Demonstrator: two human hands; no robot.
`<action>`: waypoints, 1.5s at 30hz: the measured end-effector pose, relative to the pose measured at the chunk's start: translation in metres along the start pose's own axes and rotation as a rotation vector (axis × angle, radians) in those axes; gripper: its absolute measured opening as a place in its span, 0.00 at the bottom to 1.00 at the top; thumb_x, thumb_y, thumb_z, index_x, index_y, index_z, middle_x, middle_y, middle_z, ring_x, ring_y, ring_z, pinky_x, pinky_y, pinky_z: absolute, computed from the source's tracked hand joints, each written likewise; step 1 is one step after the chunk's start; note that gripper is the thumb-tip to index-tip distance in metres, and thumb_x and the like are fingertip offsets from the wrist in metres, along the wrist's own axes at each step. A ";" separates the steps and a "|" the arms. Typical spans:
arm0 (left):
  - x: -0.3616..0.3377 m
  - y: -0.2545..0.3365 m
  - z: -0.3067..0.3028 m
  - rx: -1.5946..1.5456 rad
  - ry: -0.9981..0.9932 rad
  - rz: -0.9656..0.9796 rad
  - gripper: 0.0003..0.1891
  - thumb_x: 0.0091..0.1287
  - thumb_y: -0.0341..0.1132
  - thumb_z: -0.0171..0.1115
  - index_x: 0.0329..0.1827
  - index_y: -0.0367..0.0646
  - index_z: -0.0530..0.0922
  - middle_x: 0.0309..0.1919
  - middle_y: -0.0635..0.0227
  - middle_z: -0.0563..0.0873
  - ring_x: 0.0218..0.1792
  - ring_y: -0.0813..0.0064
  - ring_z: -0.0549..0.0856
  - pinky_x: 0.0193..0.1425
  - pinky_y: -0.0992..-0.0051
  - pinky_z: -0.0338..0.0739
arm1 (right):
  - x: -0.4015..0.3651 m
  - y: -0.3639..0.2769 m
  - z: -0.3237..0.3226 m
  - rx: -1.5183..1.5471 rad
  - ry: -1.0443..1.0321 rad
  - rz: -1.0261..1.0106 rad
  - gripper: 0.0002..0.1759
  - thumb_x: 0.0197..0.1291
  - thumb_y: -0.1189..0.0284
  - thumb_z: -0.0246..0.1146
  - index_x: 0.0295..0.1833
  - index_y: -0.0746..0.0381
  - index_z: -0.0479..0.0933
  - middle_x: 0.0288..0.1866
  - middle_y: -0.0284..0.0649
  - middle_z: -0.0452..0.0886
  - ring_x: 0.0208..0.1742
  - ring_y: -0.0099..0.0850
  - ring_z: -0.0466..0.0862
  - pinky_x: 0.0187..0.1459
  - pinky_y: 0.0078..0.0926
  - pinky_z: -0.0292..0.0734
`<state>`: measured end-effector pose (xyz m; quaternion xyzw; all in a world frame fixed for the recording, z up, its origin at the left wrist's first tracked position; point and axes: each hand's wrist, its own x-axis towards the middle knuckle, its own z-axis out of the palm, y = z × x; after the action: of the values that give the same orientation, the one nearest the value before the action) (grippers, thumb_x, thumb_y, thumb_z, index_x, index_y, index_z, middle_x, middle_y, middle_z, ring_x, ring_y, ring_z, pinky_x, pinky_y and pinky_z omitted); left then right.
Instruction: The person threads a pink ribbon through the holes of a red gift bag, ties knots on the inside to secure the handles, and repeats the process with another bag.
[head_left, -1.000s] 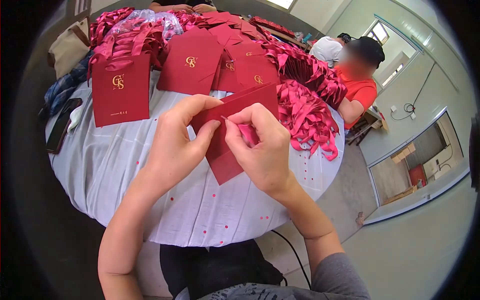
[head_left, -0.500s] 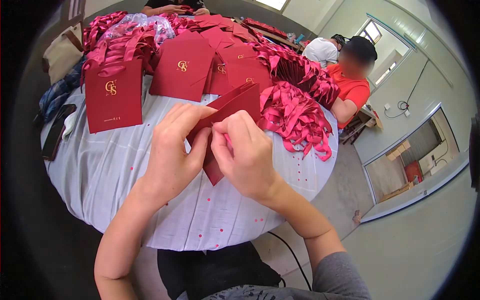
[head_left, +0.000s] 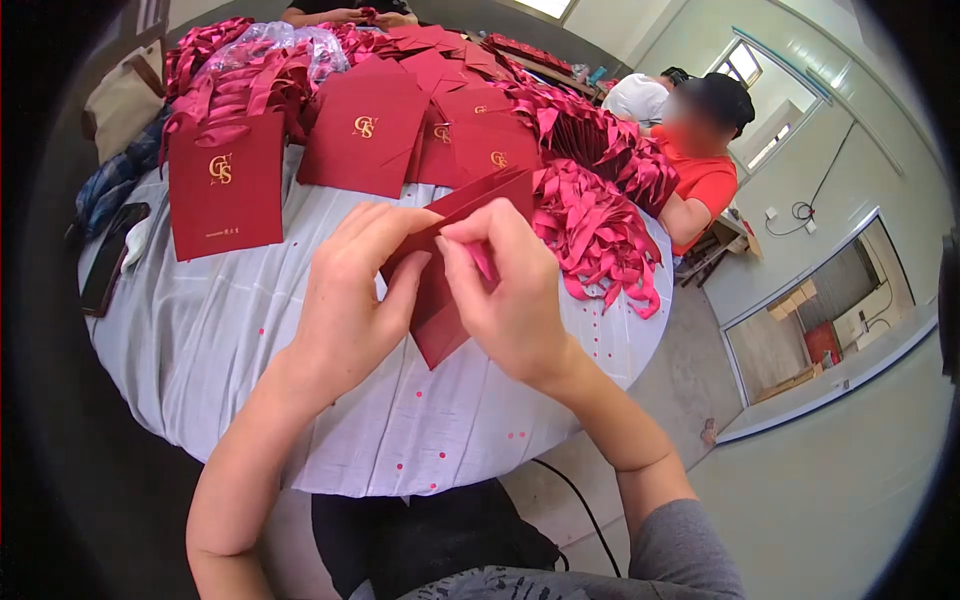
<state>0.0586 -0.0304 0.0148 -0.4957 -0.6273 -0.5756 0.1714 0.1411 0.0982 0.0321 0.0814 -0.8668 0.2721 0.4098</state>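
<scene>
A dark red paper bag [head_left: 437, 328] is held tilted above the table, its top edge between my hands. My left hand [head_left: 350, 285] grips the bag's edge, thumb on the near side and fingers behind. My right hand [head_left: 510, 285] is closed in a pinch at the same edge, with a pink-red ribbon [head_left: 484, 262] showing inside its curled fingers. The ribbon's tip at the bag is hidden by my fingers. A finished-looking red bag [head_left: 228, 190] with gold letters and a ribbon handle lies to the left. Flat red bags [head_left: 365, 135] lie just beyond my hands.
A loose heap of ribbons [head_left: 600, 240] lies on the right of the cloth-covered round table [head_left: 225, 335]. Ribboned bags [head_left: 590, 135] are stacked behind it. A dark phone [head_left: 112, 262] rests at the left edge. A person in a red shirt [head_left: 700, 180] sits at the right; others are farther back.
My right hand has moved slightly up and right along the bag's edge, and more ribbon shows in it. My left hand still holds the bag in nearly the same place.
</scene>
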 end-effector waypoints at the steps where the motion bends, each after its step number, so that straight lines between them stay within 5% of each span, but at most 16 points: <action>1: 0.000 -0.001 0.000 0.002 0.002 -0.006 0.14 0.53 0.16 0.59 0.43 0.33 0.78 0.35 0.56 0.81 0.38 0.58 0.80 0.40 0.67 0.74 | -0.004 0.001 0.004 -0.044 0.003 -0.107 0.10 0.52 0.86 0.61 0.39 0.68 0.69 0.33 0.47 0.71 0.33 0.46 0.76 0.34 0.39 0.73; 10: -0.002 -0.004 0.001 -0.131 -0.012 -0.146 0.13 0.54 0.17 0.58 0.43 0.33 0.78 0.37 0.54 0.83 0.40 0.57 0.82 0.43 0.68 0.76 | -0.007 0.014 0.011 -0.289 -0.025 -0.481 0.13 0.49 0.89 0.62 0.40 0.69 0.71 0.32 0.48 0.72 0.31 0.45 0.76 0.32 0.36 0.74; 12: -0.002 -0.003 0.002 -0.133 -0.007 -0.152 0.13 0.54 0.17 0.58 0.43 0.33 0.78 0.37 0.55 0.83 0.40 0.58 0.82 0.43 0.68 0.76 | 0.004 0.015 0.000 -0.291 -0.123 -0.431 0.12 0.45 0.83 0.58 0.38 0.69 0.66 0.33 0.49 0.67 0.35 0.46 0.72 0.40 0.38 0.74; 13: -0.001 -0.004 0.003 -0.138 0.000 -0.150 0.13 0.54 0.17 0.58 0.43 0.33 0.78 0.38 0.55 0.83 0.39 0.58 0.83 0.42 0.68 0.76 | 0.007 0.014 -0.003 -0.258 -0.078 -0.442 0.13 0.48 0.89 0.63 0.40 0.70 0.70 0.32 0.48 0.72 0.31 0.45 0.77 0.33 0.36 0.74; 18: -0.004 -0.007 0.004 -0.120 -0.064 -0.139 0.13 0.54 0.17 0.57 0.44 0.34 0.78 0.38 0.54 0.83 0.39 0.58 0.83 0.42 0.68 0.76 | 0.004 0.020 0.000 -0.214 -0.103 -0.442 0.13 0.48 0.91 0.62 0.39 0.70 0.70 0.32 0.48 0.72 0.31 0.43 0.77 0.33 0.35 0.75; 24: -0.005 -0.011 0.007 -0.108 -0.073 -0.109 0.13 0.55 0.17 0.58 0.44 0.34 0.78 0.38 0.55 0.83 0.39 0.60 0.83 0.40 0.70 0.77 | 0.008 0.019 -0.007 -0.130 -0.230 -0.309 0.10 0.54 0.85 0.58 0.41 0.68 0.67 0.34 0.49 0.73 0.36 0.48 0.76 0.37 0.39 0.75; 27: -0.002 -0.007 0.002 -0.139 -0.089 -0.191 0.11 0.57 0.18 0.59 0.44 0.34 0.78 0.38 0.56 0.84 0.40 0.62 0.84 0.40 0.71 0.77 | 0.015 0.008 -0.015 -0.088 -0.245 -0.091 0.14 0.56 0.80 0.65 0.46 0.66 0.71 0.37 0.43 0.78 0.37 0.34 0.82 0.39 0.25 0.77; 32: 0.005 -0.003 -0.004 -0.070 0.004 -0.010 0.16 0.56 0.17 0.61 0.48 0.36 0.75 0.41 0.57 0.82 0.42 0.65 0.84 0.44 0.71 0.78 | 0.025 -0.001 -0.040 -0.185 -0.278 -0.090 0.20 0.53 0.75 0.70 0.50 0.65 0.73 0.36 0.39 0.76 0.36 0.31 0.79 0.38 0.24 0.75; 34: 0.006 -0.001 -0.006 -0.063 0.000 0.029 0.17 0.55 0.16 0.61 0.48 0.36 0.74 0.41 0.58 0.81 0.43 0.63 0.83 0.46 0.71 0.78 | 0.028 0.000 -0.042 -0.272 -0.255 -0.169 0.16 0.53 0.70 0.69 0.45 0.62 0.74 0.37 0.44 0.74 0.35 0.43 0.80 0.35 0.36 0.75; 38: 0.005 0.004 -0.010 0.033 -0.042 0.135 0.16 0.55 0.14 0.61 0.47 0.34 0.74 0.40 0.60 0.79 0.45 0.65 0.82 0.48 0.72 0.78 | 0.035 -0.008 -0.045 -0.311 -0.291 -0.232 0.13 0.50 0.72 0.69 0.41 0.63 0.75 0.38 0.43 0.73 0.38 0.44 0.79 0.38 0.39 0.75; 43: 0.005 0.007 -0.011 0.114 -0.098 0.178 0.17 0.55 0.13 0.61 0.48 0.34 0.74 0.41 0.61 0.78 0.45 0.70 0.82 0.47 0.75 0.78 | 0.041 -0.011 -0.043 -0.435 -0.356 -0.293 0.12 0.50 0.69 0.69 0.38 0.63 0.78 0.37 0.42 0.74 0.42 0.39 0.76 0.42 0.37 0.72; 45: 0.004 0.009 -0.007 -0.007 -0.038 0.094 0.18 0.53 0.15 0.61 0.47 0.34 0.73 0.39 0.59 0.81 0.43 0.59 0.80 0.46 0.67 0.75 | 0.050 -0.006 -0.052 -0.371 -0.442 -0.271 0.12 0.52 0.66 0.68 0.37 0.64 0.80 0.36 0.42 0.74 0.43 0.40 0.76 0.43 0.36 0.72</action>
<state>0.0622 -0.0362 0.0248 -0.5361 -0.6045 -0.5596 0.1845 0.1456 0.1254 0.0991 0.1770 -0.9510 0.0280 0.2521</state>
